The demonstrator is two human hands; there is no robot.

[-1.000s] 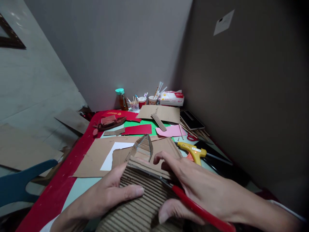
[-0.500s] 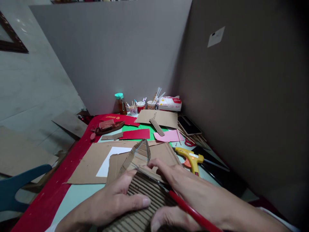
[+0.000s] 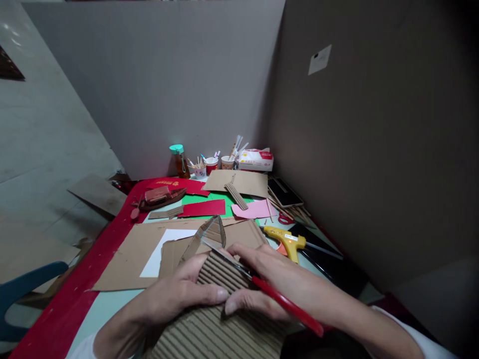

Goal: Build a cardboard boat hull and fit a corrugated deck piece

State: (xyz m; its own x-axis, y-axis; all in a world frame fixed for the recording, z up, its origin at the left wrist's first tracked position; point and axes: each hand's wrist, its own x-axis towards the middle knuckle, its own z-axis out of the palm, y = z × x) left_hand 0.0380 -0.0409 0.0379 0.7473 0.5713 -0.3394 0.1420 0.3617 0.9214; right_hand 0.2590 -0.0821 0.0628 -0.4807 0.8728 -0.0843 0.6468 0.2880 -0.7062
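Observation:
A ribbed sheet of corrugated cardboard (image 3: 220, 326) is in front of me, low in the view. My left hand (image 3: 179, 289) grips its left edge, the thumb lying across the ribs and the fingers hidden behind. From the other side my right hand (image 3: 265, 279) pinches the sheet, its thumb tip close to the left thumb. A pair of scissors with a red handle (image 3: 288, 305), seen edge-on, also rests in that hand. The blades slant over the upper part of the sheet. Just beyond stands a pointed, boat-shaped cardboard piece (image 3: 215, 232).
A yellow glue gun (image 3: 286, 239) lies to the right. A brown model boat (image 3: 160, 198) sits at the far left. Flat cardboard (image 3: 123, 254), white paper (image 3: 155, 259), red card (image 3: 202, 208) and pink paper (image 3: 252, 209) cover the middle. Cups, a bottle (image 3: 180, 162) and tissues (image 3: 255, 159) stand behind.
The view has shifted slightly right. More of the ribbed cardboard shows below my hands. My right thumb has moved up toward the left one, and the red handle's end has come into view.

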